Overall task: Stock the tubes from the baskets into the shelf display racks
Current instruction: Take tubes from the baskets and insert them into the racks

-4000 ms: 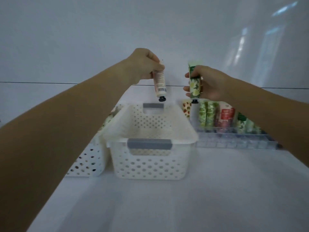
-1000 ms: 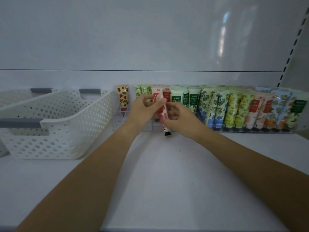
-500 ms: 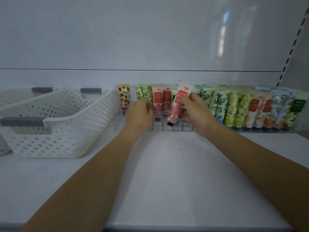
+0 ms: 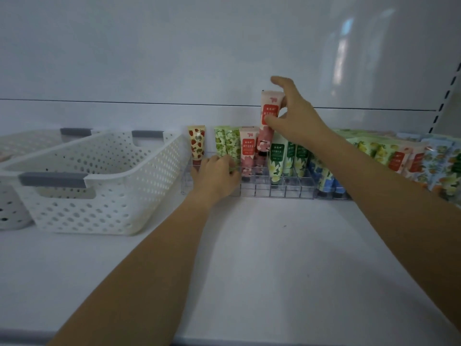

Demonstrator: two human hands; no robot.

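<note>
My right hand (image 4: 295, 121) pinches a pink tube with a red label (image 4: 269, 121), held upright, cap down, over the clear display rack (image 4: 274, 189) at the back of the shelf. Its lower end sits among the standing tubes, beside another pink tube (image 4: 248, 151). My left hand (image 4: 215, 176) rests on the rack's left part, fingers curled over its front cells just below the green tubes (image 4: 225, 146). A strawberry-print tube (image 4: 197, 143) stands at the rack's left end.
A white perforated basket with grey handles (image 4: 99, 186) sits left of the rack, and a second basket (image 4: 15, 196) lies behind it at the left edge. Many more tubes (image 4: 389, 156) fill the rack to the right. The white shelf surface (image 4: 249, 258) stretches toward me.
My right hand has lifted the pink tube from a tilt in front of the rack to upright above the row. My left hand has stayed on the rack's left part.
</note>
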